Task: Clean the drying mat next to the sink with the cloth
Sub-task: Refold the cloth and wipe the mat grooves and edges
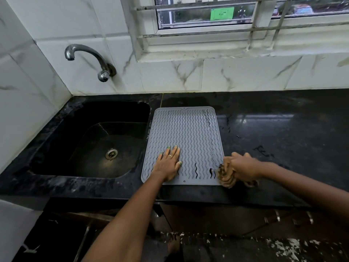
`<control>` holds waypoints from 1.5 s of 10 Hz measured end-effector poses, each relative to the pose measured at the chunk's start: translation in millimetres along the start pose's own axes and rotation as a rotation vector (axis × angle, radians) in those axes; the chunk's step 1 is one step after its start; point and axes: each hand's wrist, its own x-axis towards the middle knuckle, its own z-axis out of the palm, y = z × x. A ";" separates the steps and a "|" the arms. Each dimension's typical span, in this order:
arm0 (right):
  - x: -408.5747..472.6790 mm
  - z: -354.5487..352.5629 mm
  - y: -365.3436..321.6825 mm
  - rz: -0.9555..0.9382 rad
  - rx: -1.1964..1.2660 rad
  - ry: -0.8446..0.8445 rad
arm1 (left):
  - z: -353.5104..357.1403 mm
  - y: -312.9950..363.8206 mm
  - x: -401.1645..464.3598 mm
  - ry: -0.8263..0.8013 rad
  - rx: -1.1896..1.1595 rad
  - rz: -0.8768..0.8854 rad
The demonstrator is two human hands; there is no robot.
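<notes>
The left hand [168, 163] was laid flat on the near left part of the drying mat [187, 133], fingers straight and spread a little, with a ring seen on one finger. The right hand [243, 168] was closed round a bunched brown cloth [226, 176], which was pressed at the mat's near right corner, partly on the mat's edge and partly on the worktop [283, 129]; hand and cloth were blurred. The two hands were kept apart, with a stretch of ribbed mat between them. The grey mat, marked with wavy ridges, was spread flat on the dark worktop just to the right of the black sink [98, 140]. Dark wavy streaks were seen on the mat near the cloth and along its right side. A metal tap [88, 59] was fixed to the white tiled wall [207, 76] above the sink, and a barred window [226, 14] was set above the wall.
</notes>
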 end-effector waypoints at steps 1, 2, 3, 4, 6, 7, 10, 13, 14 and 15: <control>5.6 -27.6 -12.2 -0.028 0.205 0.117 | -1.9 11.7 1.0 0.044 -0.059 -0.037; 20.4 -23.6 -36.3 -0.087 0.361 0.217 | -2.9 26.3 2.3 0.110 -0.114 -0.039; 19.8 -1.4 -43.1 -0.100 0.270 0.002 | -1.6 35.4 5.3 0.153 -0.099 0.012; 9.1 -9.9 -19.2 -0.112 0.277 -0.139 | -2.3 40.4 10.6 0.171 -0.128 0.032; 16.4 -97.3 20.7 -0.196 0.513 -0.056 | -6.0 45.5 29.8 0.193 -0.176 0.033; 59.0 -123.4 32.5 -0.016 0.580 0.354 | -13.9 51.1 46.7 0.210 -0.182 0.053; 195.7 -80.3 60.3 0.470 0.542 0.387 | 1.2 74.3 80.0 0.235 -0.126 0.170; 231.6 -63.4 72.4 0.497 0.439 0.765 | 30.2 70.6 102.1 0.326 -0.007 0.143; 248.5 -71.1 83.9 0.502 0.387 0.736 | 52.2 60.0 110.5 0.415 0.209 0.316; 263.7 -81.4 92.4 0.508 0.383 0.737 | 21.3 18.8 131.4 1.115 1.200 0.249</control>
